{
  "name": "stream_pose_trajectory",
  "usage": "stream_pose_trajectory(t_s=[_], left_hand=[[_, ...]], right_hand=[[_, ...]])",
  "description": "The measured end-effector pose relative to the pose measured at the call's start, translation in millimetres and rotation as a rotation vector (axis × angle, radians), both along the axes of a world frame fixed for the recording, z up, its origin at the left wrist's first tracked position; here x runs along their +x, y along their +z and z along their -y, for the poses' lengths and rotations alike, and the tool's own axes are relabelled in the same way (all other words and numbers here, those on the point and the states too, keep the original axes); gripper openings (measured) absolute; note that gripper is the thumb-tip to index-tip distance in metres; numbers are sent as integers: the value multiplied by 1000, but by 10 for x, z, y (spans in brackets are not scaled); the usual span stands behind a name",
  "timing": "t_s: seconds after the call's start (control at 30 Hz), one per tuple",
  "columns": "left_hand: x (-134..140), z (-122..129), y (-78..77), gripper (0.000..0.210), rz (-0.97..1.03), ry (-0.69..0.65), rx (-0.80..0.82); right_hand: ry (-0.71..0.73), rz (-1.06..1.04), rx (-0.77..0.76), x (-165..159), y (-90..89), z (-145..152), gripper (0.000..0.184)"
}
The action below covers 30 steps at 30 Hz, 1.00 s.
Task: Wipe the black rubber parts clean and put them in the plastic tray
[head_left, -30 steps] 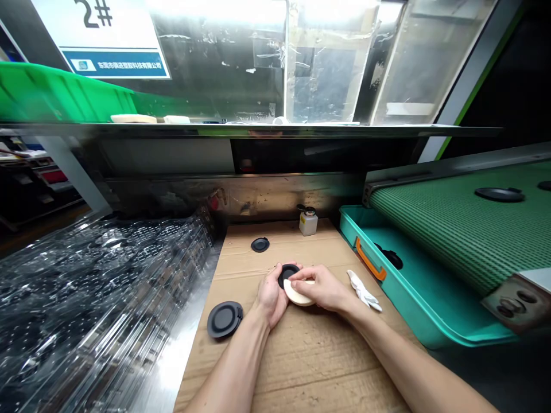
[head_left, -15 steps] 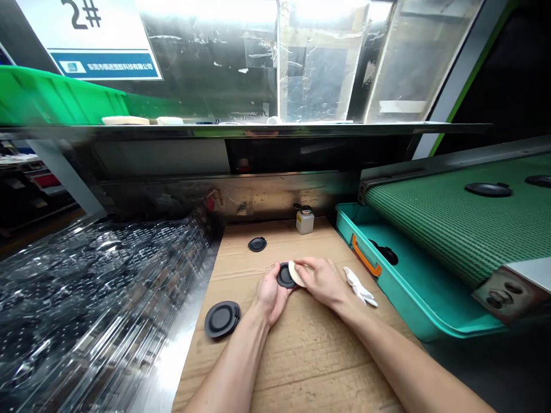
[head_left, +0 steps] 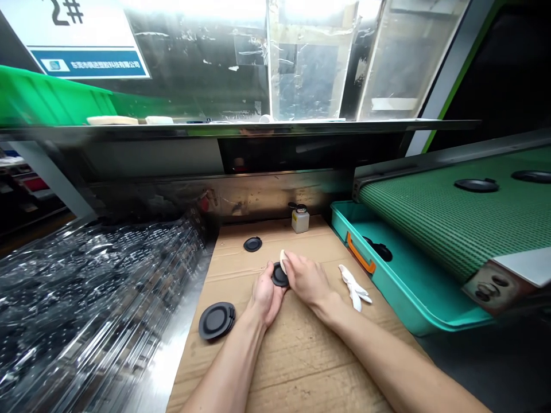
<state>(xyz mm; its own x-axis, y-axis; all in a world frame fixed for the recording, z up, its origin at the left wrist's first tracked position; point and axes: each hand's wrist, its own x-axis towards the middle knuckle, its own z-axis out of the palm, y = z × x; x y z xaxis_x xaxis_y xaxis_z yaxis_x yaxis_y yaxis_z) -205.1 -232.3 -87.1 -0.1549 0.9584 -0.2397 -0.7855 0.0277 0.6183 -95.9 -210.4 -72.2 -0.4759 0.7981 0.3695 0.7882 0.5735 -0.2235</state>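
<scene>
My left hand (head_left: 266, 293) holds a small round black plastic lid (head_left: 279, 276) above the cardboard sheet (head_left: 275, 367), thumb along its edge. In my right hand (head_left: 307, 282) is a cream-coloured round pad (head_left: 283, 261), pinched and tilted up against the lid's face. Part of the lid is hidden behind my right fingers. Left of my forearm lie larger black lids (head_left: 216, 320), apparently stacked. Another black lid (head_left: 252, 244) rests farther back on the cardboard.
A small white bottle (head_left: 300, 219) stands at the cardboard's back. White gloves (head_left: 353, 287) lie to the right, beside a teal bin (head_left: 413, 310) holding black parts. A green conveyor belt (head_left: 430, 212) carries black lids. Clear plastic trays (head_left: 86, 298) are piled at left.
The pad in my right hand has turned from lying flatter over the lid's right side to standing more on edge near its top. The whole view has shifted slightly.
</scene>
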Motion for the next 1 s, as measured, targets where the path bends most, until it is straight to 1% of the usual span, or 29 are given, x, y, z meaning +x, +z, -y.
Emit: stream_pose_trajectory(t_s=[0.1, 0.13, 0.23, 0.37, 0.43, 0.5, 0.6, 0.67, 0.77, 0.87, 1.0], left_hand=[[-6, -5, -16, 24, 8, 15, 35], [-10, -5, -17, 23, 8, 9, 38], [-23, 0, -5, 27, 21, -27, 20], [-38, 2, 17, 27, 57, -75, 36], [-46, -5, 22, 27, 59, -76, 26], [-61, -11, 28, 27, 59, -63, 7], [-103, -6, 46, 28, 93, -88, 1], [-140, 5, 62, 28, 141, -112, 2], [-188, 21, 81, 30, 209, -126, -10], [-212, 26, 89, 33, 235, -133, -23], [-212, 16, 94, 30, 210, -143, -13]], right_hand=[[90, -20, 17, -11, -17, 2, 39], [92, -29, 18, -11, -21, 7, 39], [11, -59, -1, -5, -30, 30, 39], [58, -44, -6, 24, -37, 28, 39], [-3, -89, -14, 67, -34, -31, 39], [-78, -196, -19, 134, -31, -117, 37], [-124, -368, -14, 240, -45, -220, 34], [-154, -444, -31, 293, -68, -256, 33], [-177, -509, -77, 329, -103, -287, 33], [-176, -537, -104, 333, -113, -308, 33], [-179, -562, -127, 331, -53, -299, 34]])
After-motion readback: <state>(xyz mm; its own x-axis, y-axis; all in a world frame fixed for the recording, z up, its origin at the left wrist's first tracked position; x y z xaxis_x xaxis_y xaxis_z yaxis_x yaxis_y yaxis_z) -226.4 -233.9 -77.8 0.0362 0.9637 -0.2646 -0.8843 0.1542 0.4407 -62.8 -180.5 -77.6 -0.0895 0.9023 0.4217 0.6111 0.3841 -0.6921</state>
